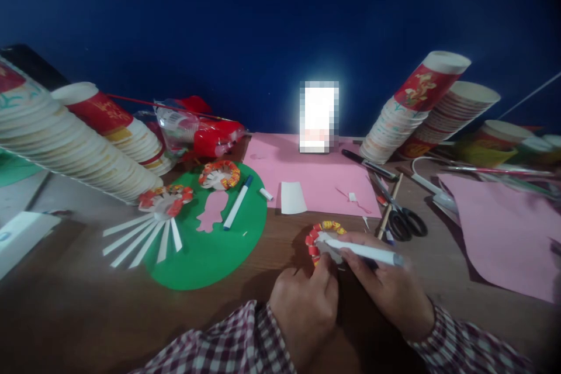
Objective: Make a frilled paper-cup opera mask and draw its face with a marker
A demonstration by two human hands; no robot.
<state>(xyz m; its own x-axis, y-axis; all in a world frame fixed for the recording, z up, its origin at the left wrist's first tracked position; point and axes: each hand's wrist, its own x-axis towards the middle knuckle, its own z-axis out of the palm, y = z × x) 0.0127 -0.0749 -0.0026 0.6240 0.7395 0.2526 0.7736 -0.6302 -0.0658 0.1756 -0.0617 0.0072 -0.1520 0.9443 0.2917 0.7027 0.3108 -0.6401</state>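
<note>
My right hand (pixel 390 286) grips a white marker pen (pixel 368 250), its tip over the middle of a cut paper cup (pixel 312 241) whose red and yellow strips curl round in a ring. With closed fingers my left hand (pixel 307 307) pinches the near edge of that cup piece against the table. Two similar curled cup pieces lie to the left: one (pixel 220 175) on a green paper disc (pixel 193 272), the other (pixel 165 201) with long white strips fanned out. A pink paper cutout (pixel 213 210) and a blue-capped marker (pixel 238 203) rest on the disc.
Stacks of paper cups lean at left (pixel 109 152) and right (pixel 394 123). Pink paper (pixel 280 158) holds a white paper piece (pixel 293 197) and a small white cap (pixel 266 194). Scissors (pixel 405 223) and a black-handled cutter (pixel 368 163) lie right. A bright blurred screen (pixel 319 114) stands behind.
</note>
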